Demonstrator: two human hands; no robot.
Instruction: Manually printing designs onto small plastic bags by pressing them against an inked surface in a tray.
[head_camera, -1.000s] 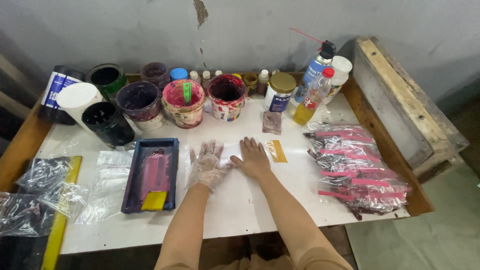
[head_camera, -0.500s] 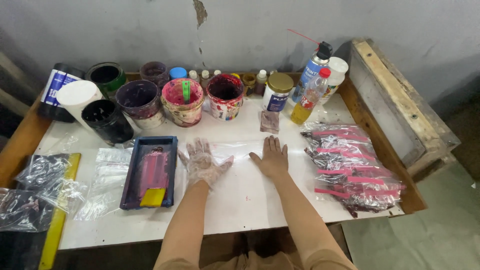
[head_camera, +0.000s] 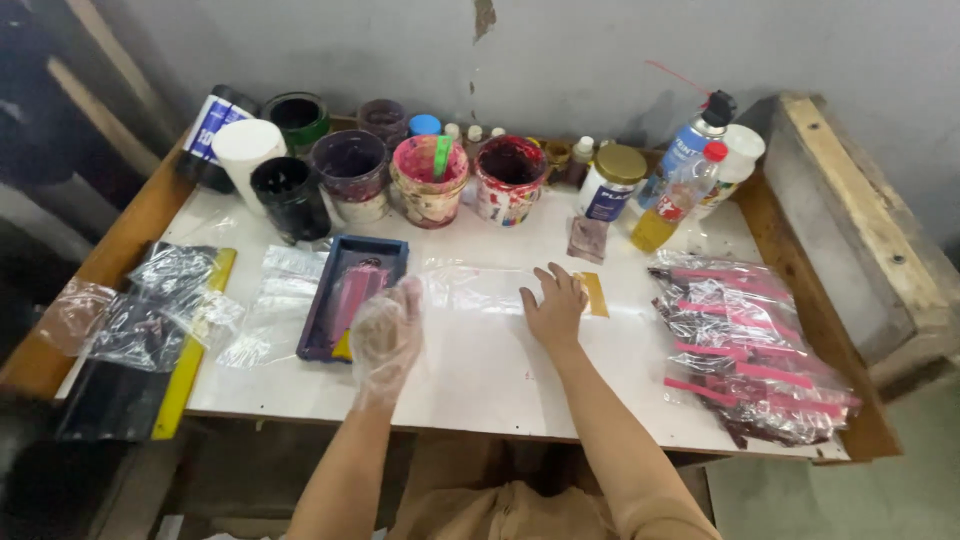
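Observation:
A clear plastic bag (head_camera: 478, 290) lies flat on the white tabletop (head_camera: 500, 380). My right hand (head_camera: 555, 305), bare, rests flat on the bag's right end with fingers spread, next to a small yellow card (head_camera: 594, 294). My left hand (head_camera: 385, 335) wears a thin clear plastic glove and hovers at the bag's left end, beside the blue tray (head_camera: 352, 296). The tray holds a pink-stained piece and a yellow sponge-like bit at its near end.
Several paint-stained tubs, jars and small bottles line the back edge, with a spray bottle (head_camera: 690, 150) at the right. A pile of bagged pink items (head_camera: 750, 350) fills the right side. Crumpled plastic bags (head_camera: 160, 300) and a yellow ruler (head_camera: 195, 345) lie left. A wooden crate (head_camera: 860, 230) stands far right.
My hands moved apart along the bag: the right slid right and stays flat, while the gloved left drew back towards me and lifted beside the tray.

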